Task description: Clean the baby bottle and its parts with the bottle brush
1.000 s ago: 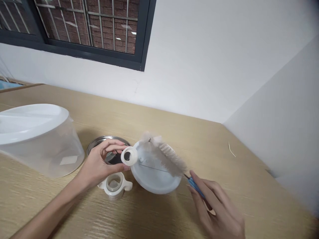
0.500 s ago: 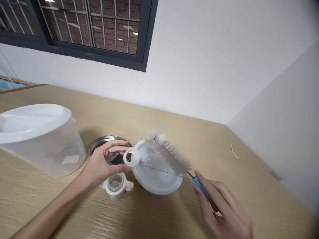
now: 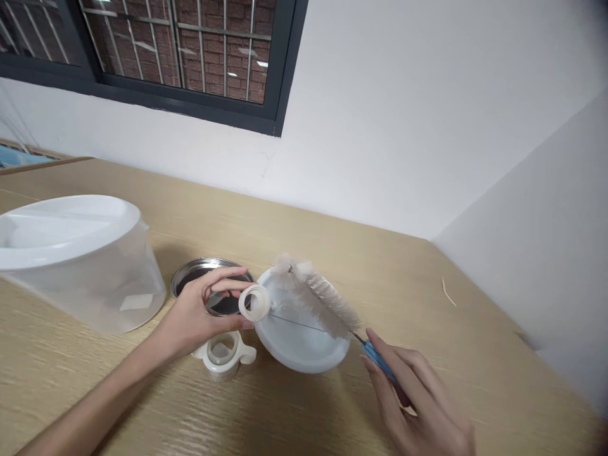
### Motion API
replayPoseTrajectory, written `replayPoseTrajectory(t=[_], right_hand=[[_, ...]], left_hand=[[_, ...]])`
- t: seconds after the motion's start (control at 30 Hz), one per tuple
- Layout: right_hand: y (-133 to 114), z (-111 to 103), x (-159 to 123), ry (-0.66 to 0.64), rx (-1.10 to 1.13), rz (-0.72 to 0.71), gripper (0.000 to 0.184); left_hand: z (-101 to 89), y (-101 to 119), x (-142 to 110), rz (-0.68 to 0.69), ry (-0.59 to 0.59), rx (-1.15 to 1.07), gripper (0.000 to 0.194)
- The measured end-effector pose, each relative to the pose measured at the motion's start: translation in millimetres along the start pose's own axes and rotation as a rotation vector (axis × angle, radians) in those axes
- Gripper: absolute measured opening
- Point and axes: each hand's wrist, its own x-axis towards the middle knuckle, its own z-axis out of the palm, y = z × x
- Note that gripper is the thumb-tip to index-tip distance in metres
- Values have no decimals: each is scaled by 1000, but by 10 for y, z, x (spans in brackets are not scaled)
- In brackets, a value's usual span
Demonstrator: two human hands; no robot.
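My left hand [image 3: 199, 313] pinches a small white plastic ring [image 3: 254, 303] between thumb and fingers, holding it above the wooden table [image 3: 332, 405]. My right hand [image 3: 418, 399] grips the blue handle of a bottle brush [image 3: 319, 297]. The brush's grey-white bristles lie over a round white dish [image 3: 299, 339], with the tip pointing up and left, close to the ring. Just below my left hand stands a small white cup with two handles [image 3: 223, 354].
A large clear plastic container with a white lid [image 3: 76, 259] stands at the left. A round metal bowl [image 3: 209, 285] sits behind my left hand. White walls meet in a corner at the right, and a barred window is above.
The brush has shifted slightly left toward the ring, and the view has drifted a little. My left hand still holds the ring in about the same place.
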Motion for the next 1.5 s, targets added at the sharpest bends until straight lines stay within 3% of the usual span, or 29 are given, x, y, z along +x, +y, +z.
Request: replayPoseTrajectory(t=[0.47, 0.67, 0.9, 1.1, 1.5], right_hand=[[-30, -3, 2, 10, 9, 23, 47], [-26, -13, -13, 0, -5, 45, 44], [-30, -19, -6, -9, -4, 34, 50], [-3, -13, -3, 7, -14, -14, 51], [-29, -21, -14, -9, -10, 57, 43]], left_hand=[[-10, 2, 12, -45, 14, -3, 70], [-22, 33, -3, 11, 58, 67, 48], [-22, 52, -21, 19, 28, -47, 70], [-18, 74, -14, -1, 18, -60, 68], [-10, 67, -14, -15, 26, -45, 68]])
